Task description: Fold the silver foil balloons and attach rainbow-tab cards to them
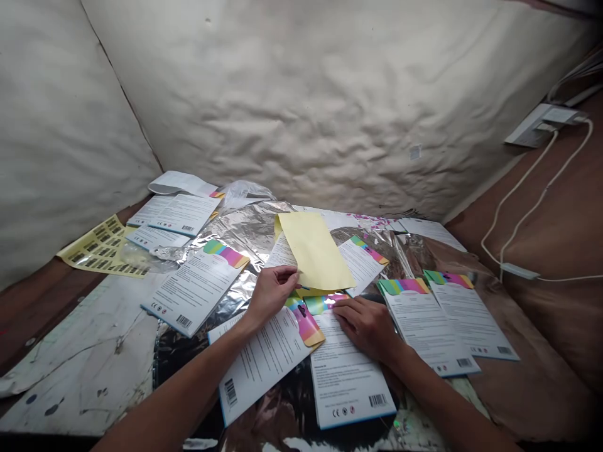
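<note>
A yellow paper sheet [323, 251] lies over the packets at the middle, its left edge lifted. The fingertips of my left hand [273, 292] are pinched at its lower left corner. Just below, a white printed packet with a rainbow-coloured top [353, 376] lies near me, and my right hand [367, 326] rests on its upper part with the fingers bent and nothing gripped. Under my left forearm is another such packet [271, 351], slanted, its hang hole showing. The sheet partly hides a white packet behind it.
More packets lie at left [195, 285] and right [426, 326]. A yellow sheet of barcode stickers [103, 248] is at far left, beside clear plastic bags [245, 191]. Silver film [235, 229] covers the table. A power strip [541, 122] with white cables hangs at right.
</note>
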Available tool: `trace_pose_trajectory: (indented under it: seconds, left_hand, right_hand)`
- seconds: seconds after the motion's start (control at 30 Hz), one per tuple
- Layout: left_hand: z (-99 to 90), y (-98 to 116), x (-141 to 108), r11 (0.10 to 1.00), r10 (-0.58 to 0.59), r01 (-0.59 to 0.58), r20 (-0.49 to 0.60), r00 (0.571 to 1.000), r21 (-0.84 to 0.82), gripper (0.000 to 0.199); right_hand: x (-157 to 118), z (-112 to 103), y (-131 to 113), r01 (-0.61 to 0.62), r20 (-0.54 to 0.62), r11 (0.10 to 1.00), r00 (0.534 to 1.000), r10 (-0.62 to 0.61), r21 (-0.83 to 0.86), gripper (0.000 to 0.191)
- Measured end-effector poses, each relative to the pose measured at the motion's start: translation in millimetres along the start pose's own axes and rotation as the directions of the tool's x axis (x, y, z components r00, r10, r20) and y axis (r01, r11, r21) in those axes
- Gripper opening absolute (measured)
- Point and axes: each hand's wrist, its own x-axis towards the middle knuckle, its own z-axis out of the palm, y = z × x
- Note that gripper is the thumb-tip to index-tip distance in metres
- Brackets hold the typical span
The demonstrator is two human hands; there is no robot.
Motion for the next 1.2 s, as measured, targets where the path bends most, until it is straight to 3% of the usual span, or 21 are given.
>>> trace_pose_trajectory:
  seconds: [0.17, 0.3, 0.47, 0.57, 0.73, 0.83, 0.97, 1.2]
  left_hand:
    - [-0.8, -1, 1, 0.999, -0.053, 0.053, 0.012, 0.999, -0.011, 0.030]
    - [-1.8, -1, 2, 0.976, -0.198, 0.201, 0.045, 0.979, -0.085, 0.024]
    - [-3.0, 3, 2, 0.915, -0.344, 0.350, 0.065, 0.937, -0.201, 0.029]
    - [-3.6, 5, 2, 0.909, -0.348, 0.358, 0.084, 0.934, -0.215, 0.030]
    - [-4.2, 4, 1, 0.925, -0.305, 0.318, 0.091, 0.948, -0.209, 0.022]
    - [-4.9, 4, 2, 0.938, -0.285, 0.294, 0.072, 0.956, -0.184, 0.022]
    - [-6.1, 3, 3, 0.947, -0.271, 0.273, 0.035, 0.962, -0.169, 0.024]
    - [-4.6, 5, 3, 0.948, -0.273, 0.274, 0.025, 0.962, -0.161, 0.031]
  right_hand:
    - [2, -12, -5, -0.027, 0.071, 0.996, 0.997, 0.021, 0.080, 0.019]
    - [-3, -14, -7, -0.017, 0.081, 0.996, 0.997, 0.010, 0.086, 0.025]
    - [-3, -13, -5, -0.063, -0.069, 0.966, 0.994, 0.083, 0.250, 0.009]
    - [14, -15, -7, -0.078, -0.143, 0.956, 0.982, 0.123, 0.283, 0.015]
    - [59, -3, -15, -0.017, -0.044, 0.973, 0.999, 0.028, 0.231, 0.044]
    - [77, 16, -18, -0.013, -0.053, 0.959, 0.998, 0.029, 0.283, 0.045]
    - [80, 32, -21, -0.028, -0.070, 0.947, 0.996, 0.053, 0.320, 0.039]
    - [75, 24, -23, 0.005, -0.219, 0.946, 0.973, 0.070, 0.323, 0.034]
